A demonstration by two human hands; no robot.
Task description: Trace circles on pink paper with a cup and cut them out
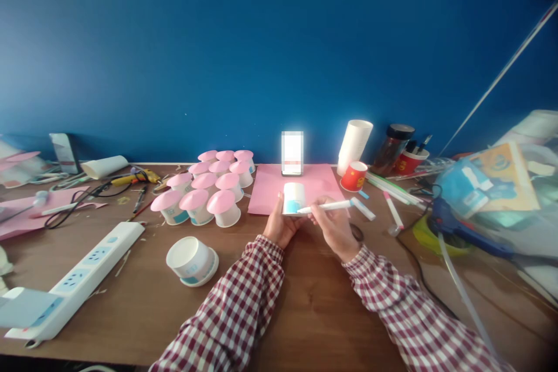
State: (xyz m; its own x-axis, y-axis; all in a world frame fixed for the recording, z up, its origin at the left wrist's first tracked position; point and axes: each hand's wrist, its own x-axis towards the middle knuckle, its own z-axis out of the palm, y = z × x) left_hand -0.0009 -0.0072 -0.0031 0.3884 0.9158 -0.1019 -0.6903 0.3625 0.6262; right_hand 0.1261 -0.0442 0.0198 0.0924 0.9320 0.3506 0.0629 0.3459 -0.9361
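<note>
Blue marker work on a paper cup

So the left hand (281,228) has the white cup (294,190) over the pink sheet's (267,189) front edge, mid-tabletop (305,308). Right hand's (337,231) gripping a marker (331,206), tip at the blue patch. Looks like the colouring step; next stroke probably needs a steady cup, light pressure.

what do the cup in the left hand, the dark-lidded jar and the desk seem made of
White cup: probably smooth, thin paper, judging by its plain pale wall and blue patch.
Dark-lidded jar: glossy glass or clear plastic, since it looks see-through; which is unclear.
Desk: wood or wood-look laminate, brown, faintly grained, softly shiny.
</note>
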